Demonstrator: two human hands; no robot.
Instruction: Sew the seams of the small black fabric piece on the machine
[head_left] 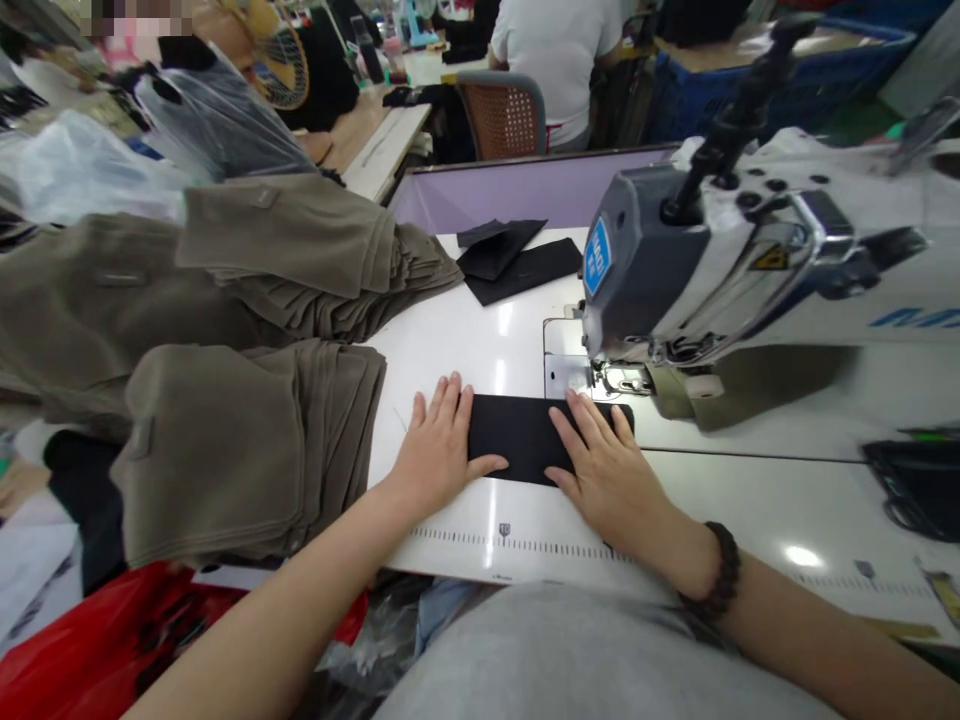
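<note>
A black fabric strip (517, 440) lies flat on the white sewing table (465, 340), just in front of the needle plate of a sewing machine (652, 260). At the strip's left end rests my left hand (439, 455), fingers stretched out, thumb on the cloth. My right hand (607, 470) lies spread on the strip's right part, fingertips close to the needle plate. Neither hand grips anything. Farther back are loose black pieces (517, 260). An olive piece (750, 385) lies under the machine arm.
Olive fabric stacks (217, 450) cover the left side. A purple partition (525, 190) edges the table's back. Beyond it a person (555, 60) sits on a brown chair (504, 115), beside a blue crate (697, 100). A dark object (915, 490) lies at the right.
</note>
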